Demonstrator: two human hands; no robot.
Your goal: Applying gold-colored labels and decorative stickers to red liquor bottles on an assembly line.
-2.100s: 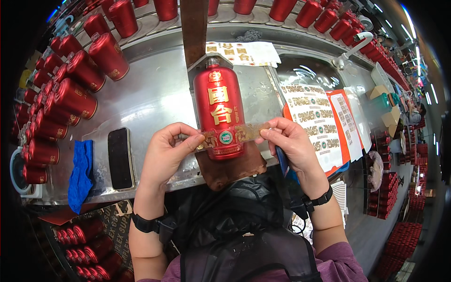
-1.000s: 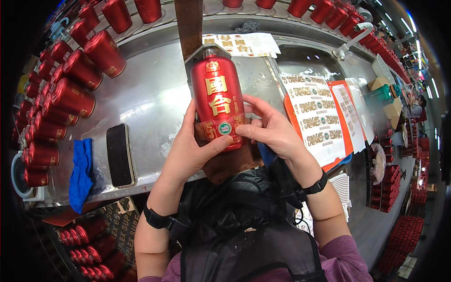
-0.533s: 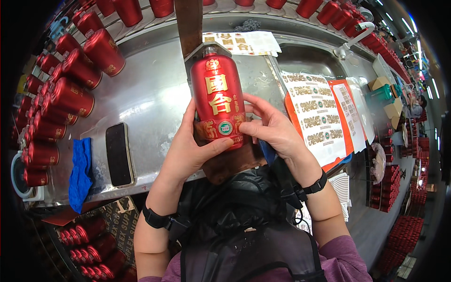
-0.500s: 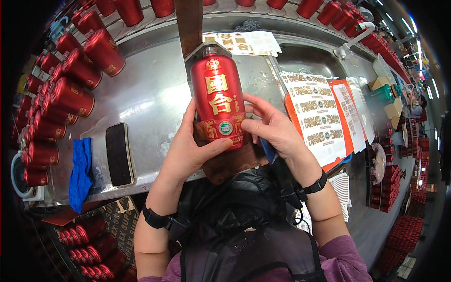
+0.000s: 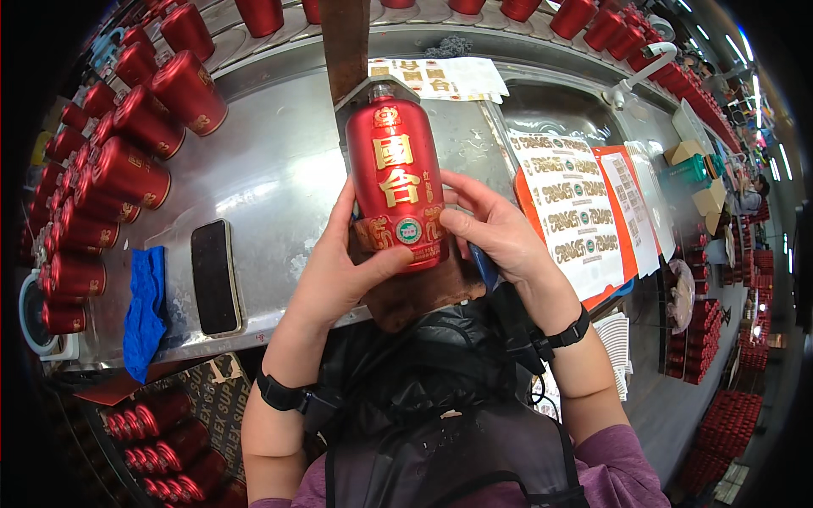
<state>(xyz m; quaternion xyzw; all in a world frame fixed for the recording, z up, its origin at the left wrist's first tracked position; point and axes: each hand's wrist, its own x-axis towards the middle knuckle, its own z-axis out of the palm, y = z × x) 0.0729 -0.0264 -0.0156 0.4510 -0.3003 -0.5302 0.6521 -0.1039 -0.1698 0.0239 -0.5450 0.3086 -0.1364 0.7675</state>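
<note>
A red bottle with gold characters, a clear neck and a gold patterned band with a green round emblem near its base lies before me, neck pointing away. My left hand grips its lower left side, thumb across the bottom of the band. My right hand is closed on the lower right side, its thumb pressing the band's right end. Against the heel of that hand is a dark blue flat piece; I cannot tell whether the hand holds it. Beneath the bottle is a brown support.
Several red bottles crowd the left of the metal table. Nearer are a blue cloth and a dark phone. Gold label sheets lie on the right, by a sink with a white tap. A brown post rises behind.
The bottles in the row along the far edge have moved to the right. My bottle has shifted very slightly right; both hands keep nearly the same hold.
</note>
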